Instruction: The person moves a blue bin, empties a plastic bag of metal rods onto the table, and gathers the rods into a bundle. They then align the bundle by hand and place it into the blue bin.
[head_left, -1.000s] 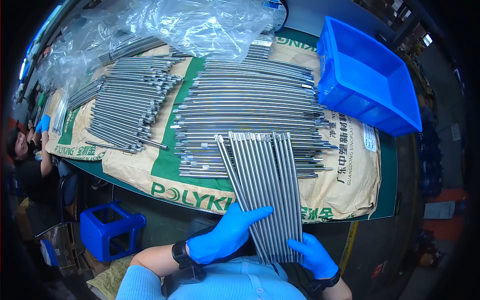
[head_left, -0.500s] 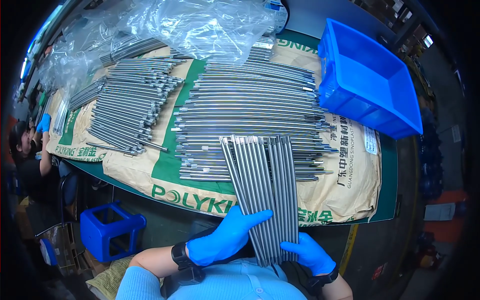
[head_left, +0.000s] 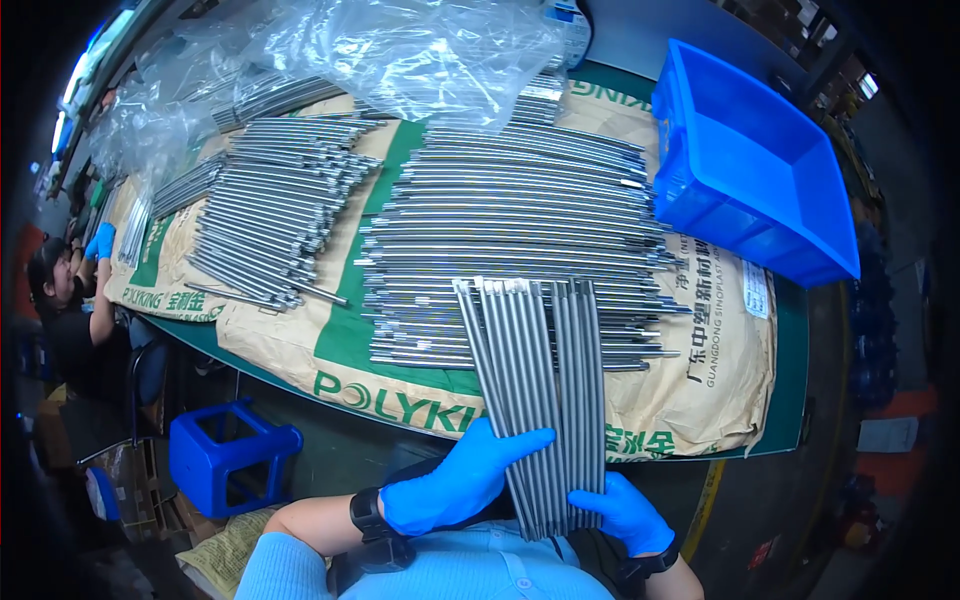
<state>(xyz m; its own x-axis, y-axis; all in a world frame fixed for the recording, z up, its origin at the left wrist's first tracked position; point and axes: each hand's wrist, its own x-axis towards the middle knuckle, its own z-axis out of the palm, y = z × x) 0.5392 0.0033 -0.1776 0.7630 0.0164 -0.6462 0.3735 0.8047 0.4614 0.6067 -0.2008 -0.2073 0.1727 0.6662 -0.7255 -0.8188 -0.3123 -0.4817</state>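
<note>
A fanned bundle of slim grey metal rods [head_left: 530, 380] is held upright between my two blue-gloved hands, close to my body. My left hand [head_left: 460, 480] grips the bundle's left side, its thumb laid across the front of the rods. On the lower right side, my right hand [head_left: 625, 510] closes round the edge with its thumb on the front. Beyond the bundle's upper ends lies a wide layer of similar rods [head_left: 520, 210] on the table. The bundle's top overlaps the near part of that layer. The fingers behind the rods are hidden.
Printed paper sacks [head_left: 270, 335] cover the green table [head_left: 788, 380]. A smaller rod pile [head_left: 270, 215] lies left, with clear plastic sheeting [head_left: 400, 60] behind. A blue bin [head_left: 760, 190] stands at right. A blue stool [head_left: 230, 455] and a co-worker [head_left: 80, 310] are at left.
The whole view has shifted slightly, so the table appears a little farther right. Both hands keep hold of the rods, and the gap in the fan looks somewhat different.
</note>
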